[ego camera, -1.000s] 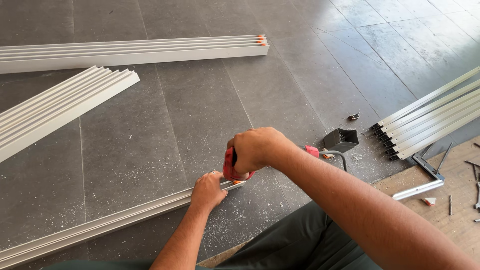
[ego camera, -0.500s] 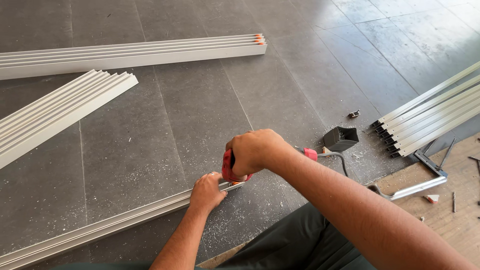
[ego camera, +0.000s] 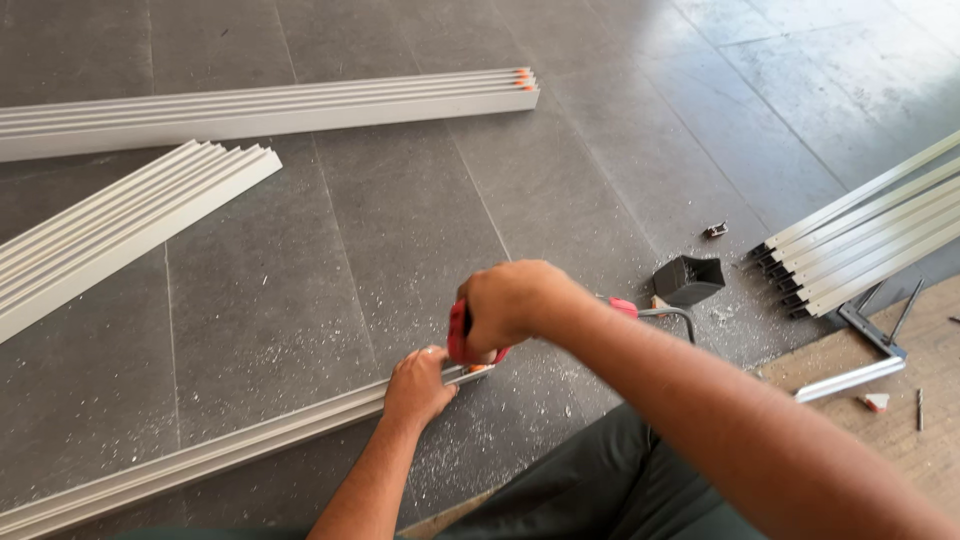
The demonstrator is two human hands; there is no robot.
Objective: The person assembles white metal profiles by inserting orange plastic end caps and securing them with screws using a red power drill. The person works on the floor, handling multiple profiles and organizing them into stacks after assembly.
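A long grey aluminium profile (ego camera: 220,450) lies on the dark tiled floor, running from the lower left up to the middle. My left hand (ego camera: 415,385) presses flat on its right end. My right hand (ego camera: 510,305) is closed around the red handle of a hand tool (ego camera: 462,338), held right at the profile's end, just above my left hand. The tool's working tip is hidden by my fingers.
Bundles of similar profiles lie at the top (ego camera: 270,105), at the left (ego camera: 120,230) and at the right (ego camera: 870,235). A small dark plastic piece (ego camera: 688,280), a red-tipped tool (ego camera: 655,310), a metal square (ego camera: 865,350) and a wooden board (ego camera: 900,420) lie nearby. Metal shavings dust the floor.
Both hands stay at the profile's end; only the view has shifted slightly.
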